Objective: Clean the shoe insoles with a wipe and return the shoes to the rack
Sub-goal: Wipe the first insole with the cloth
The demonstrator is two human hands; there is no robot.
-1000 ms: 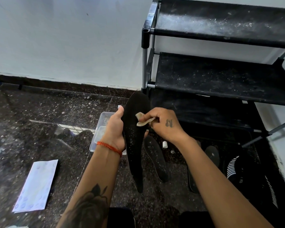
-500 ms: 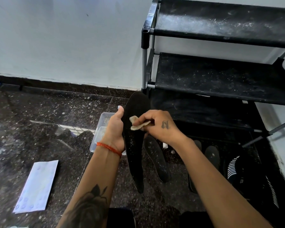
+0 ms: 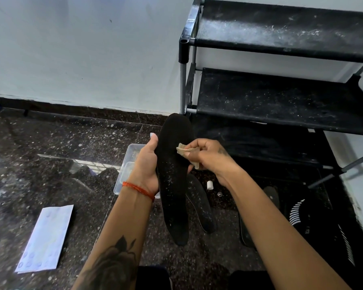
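My left hand (image 3: 146, 164) grips a long black insole (image 3: 173, 178) by its left edge and holds it upright above the floor, toe end up. Pale specks dot its lower half. My right hand (image 3: 210, 159) pinches a crumpled beige wipe (image 3: 183, 151) against the insole's upper part. A second black insole (image 3: 201, 208) lies on the floor just behind the held one. A third insole (image 3: 269, 197) lies further right, partly hidden by my right forearm. A black shoe with white stripes (image 3: 314, 225) sits on the floor at the right. The black shoe rack (image 3: 281, 101) stands behind, its shelves dusty.
A clear plastic container (image 3: 128, 164) sits on the dark speckled floor behind my left hand. A flat pale wipe packet (image 3: 46, 237) lies at the lower left. A small white cap (image 3: 210, 184) rests near the rack's foot. A white wall runs along the back.
My right hand slid the wipe left and slightly up on the insole, then turned at the wrist. The left hand and insole stayed almost still.
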